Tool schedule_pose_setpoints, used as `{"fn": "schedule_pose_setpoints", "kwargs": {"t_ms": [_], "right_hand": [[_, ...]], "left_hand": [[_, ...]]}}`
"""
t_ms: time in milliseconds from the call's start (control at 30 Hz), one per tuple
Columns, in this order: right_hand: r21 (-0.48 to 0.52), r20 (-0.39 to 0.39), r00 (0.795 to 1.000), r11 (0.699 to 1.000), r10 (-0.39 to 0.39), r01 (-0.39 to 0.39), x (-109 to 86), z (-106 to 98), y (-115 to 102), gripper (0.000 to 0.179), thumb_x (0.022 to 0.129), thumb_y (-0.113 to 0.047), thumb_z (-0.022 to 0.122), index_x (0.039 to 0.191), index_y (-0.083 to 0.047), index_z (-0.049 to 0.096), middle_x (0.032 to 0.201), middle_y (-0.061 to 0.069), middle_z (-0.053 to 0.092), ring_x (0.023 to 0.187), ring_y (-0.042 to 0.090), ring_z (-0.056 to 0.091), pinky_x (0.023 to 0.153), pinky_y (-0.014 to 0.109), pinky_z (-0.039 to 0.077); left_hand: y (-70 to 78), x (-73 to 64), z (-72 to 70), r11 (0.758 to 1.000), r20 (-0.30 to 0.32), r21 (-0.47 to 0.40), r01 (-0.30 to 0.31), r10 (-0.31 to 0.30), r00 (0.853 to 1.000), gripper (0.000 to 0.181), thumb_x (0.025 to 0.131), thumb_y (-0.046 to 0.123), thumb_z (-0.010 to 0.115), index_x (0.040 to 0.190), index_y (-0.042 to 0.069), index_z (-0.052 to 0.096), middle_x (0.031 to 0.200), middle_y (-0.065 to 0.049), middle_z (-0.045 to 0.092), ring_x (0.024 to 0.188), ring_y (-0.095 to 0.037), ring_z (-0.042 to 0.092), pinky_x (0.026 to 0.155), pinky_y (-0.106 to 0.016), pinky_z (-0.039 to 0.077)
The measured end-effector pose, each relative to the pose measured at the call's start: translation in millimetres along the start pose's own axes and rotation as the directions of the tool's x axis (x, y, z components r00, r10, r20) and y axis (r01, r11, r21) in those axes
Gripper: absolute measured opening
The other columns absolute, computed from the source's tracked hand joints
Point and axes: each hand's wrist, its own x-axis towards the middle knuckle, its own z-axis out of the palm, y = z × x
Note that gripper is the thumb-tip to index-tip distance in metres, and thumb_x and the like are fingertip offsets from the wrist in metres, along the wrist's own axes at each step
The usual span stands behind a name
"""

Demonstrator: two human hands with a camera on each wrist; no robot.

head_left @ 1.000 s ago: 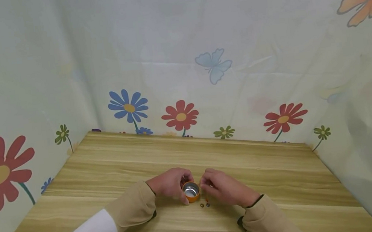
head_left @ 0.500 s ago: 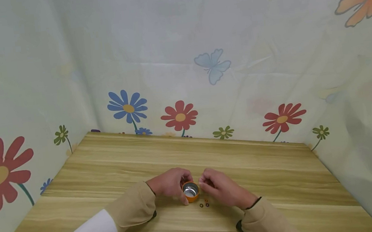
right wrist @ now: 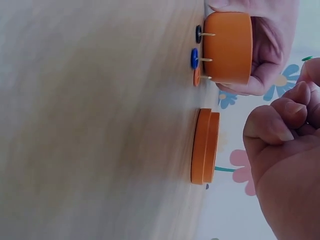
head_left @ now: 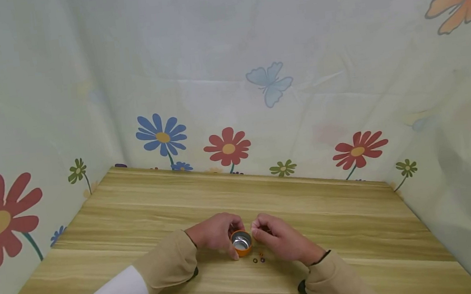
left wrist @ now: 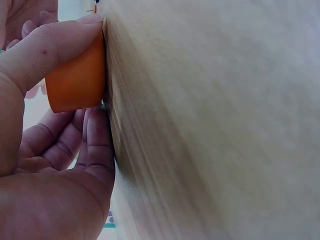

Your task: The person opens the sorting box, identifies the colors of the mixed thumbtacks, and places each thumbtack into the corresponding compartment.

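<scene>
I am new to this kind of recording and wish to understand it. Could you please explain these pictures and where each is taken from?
There is no machine here: a person works with two bare hands. The wide picture comes from a camera worn on the head, looking down at the table. The other two come from cameras on the left and right wrists, so the table looks tipped on its side. The left hand holds a small orange cup, open at the top and shiny inside. Near it on the table are three pins, black, blue and orange, with their points up; an orange lid lies apart from them. The right hand is curled close to the cup; whether it pinches something small, I cannot tell.
</scene>
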Motion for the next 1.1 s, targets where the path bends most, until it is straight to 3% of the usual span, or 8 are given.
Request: {"fn": "schedule_pose_setpoints", "kwargs": {"t_ms": [300,600,700,867,1100], "right_hand": [[0.146,0.037,0.999,0.989,0.003,-0.008,-0.4,-2.5,-2.2,0.029,0.110,-0.019,0.045,0.105,0.008,0.055,0.079,0.000,0.044,0.069,0.007,0.041,0.066,0.024,0.039],[0.311,0.069,0.998,0.950,-0.008,-0.014,-1.0,-3.2,-2.1,0.032,0.110,-0.018,0.043,0.102,0.013,0.046,0.076,0.004,0.038,0.068,0.027,0.037,0.065,0.032,0.035],[0.412,0.087,0.996,0.910,0.007,-0.042,-0.2,-3.5,-2.7,0.031,0.111,-0.021,0.043,0.096,0.006,0.044,0.076,0.004,0.036,0.071,0.029,0.035,0.067,0.034,0.033],[0.604,0.122,0.993,0.793,0.008,-0.080,1.3,-4.0,-4.1,0.025,0.110,-0.023,0.044,0.091,-0.007,0.043,0.078,0.002,0.033,0.072,0.022,0.033,0.072,0.039,0.027],[0.728,0.168,0.983,0.681,-0.069,-0.077,0.1,-5.9,-5.5,0.020,0.111,-0.014,0.037,0.094,-0.012,0.047,0.082,0.000,0.034,0.073,0.016,0.032,0.072,0.036,0.025]], "left_hand": [[-1.4,0.7,0.4,1.000,0.004,-0.013,-0.001,0.001,1.000,0.050,0.062,0.003,0.095,0.101,0.012,0.065,0.095,0.004,0.067,0.086,-0.011,0.062,0.078,-0.026,0.053],[-4.5,1.4,0.9,1.000,0.005,-0.025,-0.001,0.001,1.000,0.050,0.062,0.003,0.095,0.101,0.012,0.065,0.094,0.004,0.067,0.086,-0.012,0.062,0.077,-0.026,0.052],[-5.5,1.9,1.1,1.000,0.003,-0.018,-0.002,0.002,1.000,0.051,0.062,0.004,0.096,0.101,0.013,0.065,0.094,0.004,0.066,0.086,-0.011,0.062,0.078,-0.027,0.052],[-5.6,2.4,1.0,1.000,0.003,-0.007,-0.001,0.001,1.000,0.051,0.061,0.005,0.096,0.101,0.013,0.065,0.095,0.005,0.066,0.087,-0.011,0.062,0.079,-0.027,0.052],[-3.4,1.6,0.5,1.000,0.006,-0.022,0.005,-0.005,1.000,0.050,0.062,0.004,0.095,0.101,0.012,0.065,0.095,0.004,0.067,0.088,-0.012,0.062,0.080,-0.028,0.052]]}}
